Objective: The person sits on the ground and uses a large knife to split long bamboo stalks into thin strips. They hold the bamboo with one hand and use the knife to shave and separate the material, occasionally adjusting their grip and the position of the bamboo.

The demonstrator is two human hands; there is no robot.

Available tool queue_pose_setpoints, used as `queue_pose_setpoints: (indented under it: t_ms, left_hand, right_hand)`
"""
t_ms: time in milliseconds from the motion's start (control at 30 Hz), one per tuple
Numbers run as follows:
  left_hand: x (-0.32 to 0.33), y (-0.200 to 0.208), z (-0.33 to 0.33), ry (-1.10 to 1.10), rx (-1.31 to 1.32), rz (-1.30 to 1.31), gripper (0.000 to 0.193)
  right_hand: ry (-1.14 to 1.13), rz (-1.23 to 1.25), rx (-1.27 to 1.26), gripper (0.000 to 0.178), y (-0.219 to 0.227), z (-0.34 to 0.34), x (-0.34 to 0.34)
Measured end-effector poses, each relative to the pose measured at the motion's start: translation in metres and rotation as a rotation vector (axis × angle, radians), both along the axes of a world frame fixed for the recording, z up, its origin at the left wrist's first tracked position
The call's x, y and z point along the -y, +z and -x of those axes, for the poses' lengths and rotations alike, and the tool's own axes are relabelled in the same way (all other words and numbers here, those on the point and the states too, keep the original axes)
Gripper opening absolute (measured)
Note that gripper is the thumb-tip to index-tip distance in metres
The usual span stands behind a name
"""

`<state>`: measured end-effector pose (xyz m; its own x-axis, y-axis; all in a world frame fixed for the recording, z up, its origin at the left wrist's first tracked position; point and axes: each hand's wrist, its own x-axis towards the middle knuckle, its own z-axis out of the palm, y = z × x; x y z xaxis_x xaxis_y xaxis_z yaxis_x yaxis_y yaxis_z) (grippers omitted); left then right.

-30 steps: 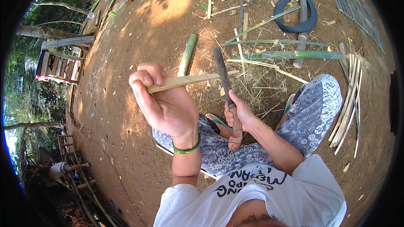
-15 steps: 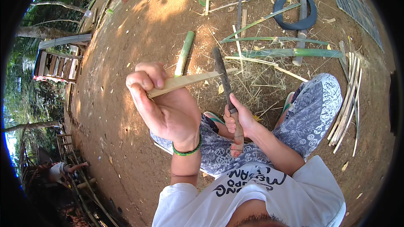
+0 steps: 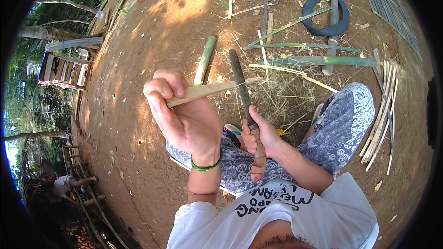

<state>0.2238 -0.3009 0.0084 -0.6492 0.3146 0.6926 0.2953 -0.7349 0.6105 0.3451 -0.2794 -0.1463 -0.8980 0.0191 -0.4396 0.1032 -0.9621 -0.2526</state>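
My left hand (image 3: 187,120), with a green band at its wrist, is closed on one end of a flat, pale bamboo strip (image 3: 207,90). The strip points to the right and narrows toward its far end. My right hand (image 3: 260,133) grips the wooden handle of a knife (image 3: 240,79) with a long dark blade. Its blade rises away from me and crosses the strip near the thin end. A fine curl of shaving shows close to that crossing.
Ahead on the dirt lie a green bamboo piece (image 3: 204,60), a longer green bamboo pole (image 3: 318,61), a black curved rubber piece (image 3: 344,16) and scattered shavings. Split strips (image 3: 382,115) lie beside my right knee. Another person (image 3: 64,186) is at the far left.
The knife has shifted left along the strip, toward my left hand, and its handle end sits lower. My left hand keeps its hold, moving only slightly.
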Motion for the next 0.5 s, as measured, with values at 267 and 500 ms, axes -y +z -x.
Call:
queue_pose_setpoints:
  t_ms: [267,500]
  left_hand:
    - [0.003,0.000,-0.002,-0.042,-0.007,0.022,0.025]
    - [0.002,-0.001,-0.004,-0.058,0.006,0.001,0.022]
  right_hand:
    - [-0.021,0.062,-0.027,0.067,0.020,-0.002,0.002]
    - [0.042,0.018,-0.108,0.067,0.044,-0.011,0.006]
